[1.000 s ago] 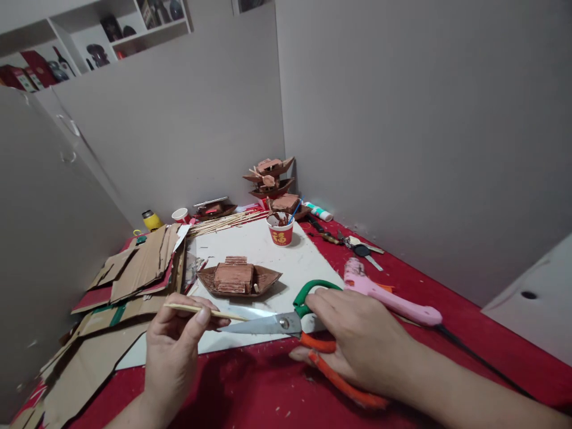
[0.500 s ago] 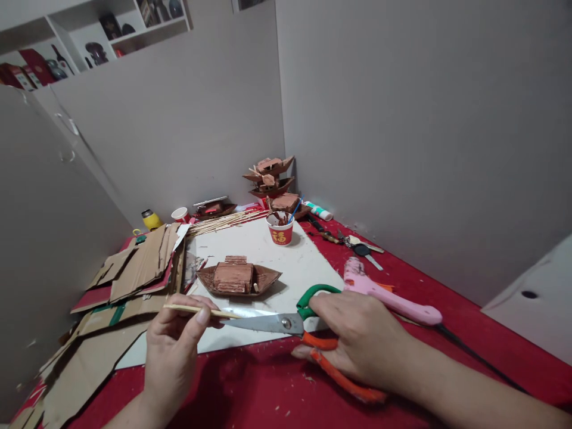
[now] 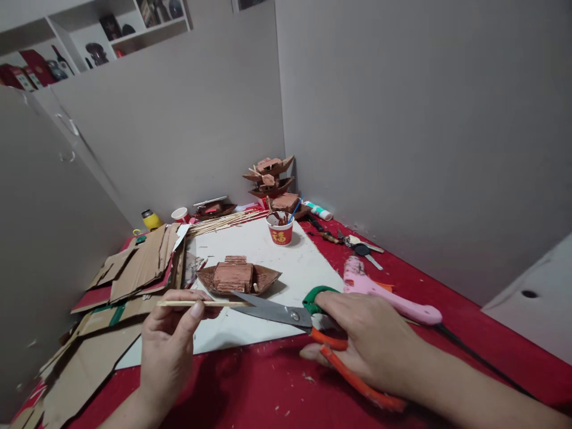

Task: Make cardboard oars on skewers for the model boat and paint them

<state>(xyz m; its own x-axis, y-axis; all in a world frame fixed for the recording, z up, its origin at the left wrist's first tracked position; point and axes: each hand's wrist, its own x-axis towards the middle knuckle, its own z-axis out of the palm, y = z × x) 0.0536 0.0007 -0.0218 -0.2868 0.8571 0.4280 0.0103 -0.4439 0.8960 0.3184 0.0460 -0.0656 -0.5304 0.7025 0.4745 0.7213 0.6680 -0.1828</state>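
Note:
Between thumb and fingers, my left hand [image 3: 172,333] pinches a thin wooden stick [image 3: 214,304] held level. Scissors [image 3: 286,314] with one green and one orange handle are in my right hand [image 3: 364,333]. Their blades are parted a little, and the stick's right end lies between them. Just behind the blades, a small brown model boat [image 3: 236,277] with a roofed cabin rests on the white board [image 3: 313,262]. A pink glue gun [image 3: 393,298] lies on the red table beyond my right hand.
Cardboard pieces [image 3: 102,339] are piled at the left. A paint cup [image 3: 280,229] stands on the board. Farther back are long sticks [image 3: 227,221], stacked model boats [image 3: 270,179], a yellow bottle [image 3: 152,219] and keys [image 3: 361,247].
The scissors have tilted, their tips now higher, and the blades show more parted around the stick. My left hand has shifted slightly left, and the stick is more level.

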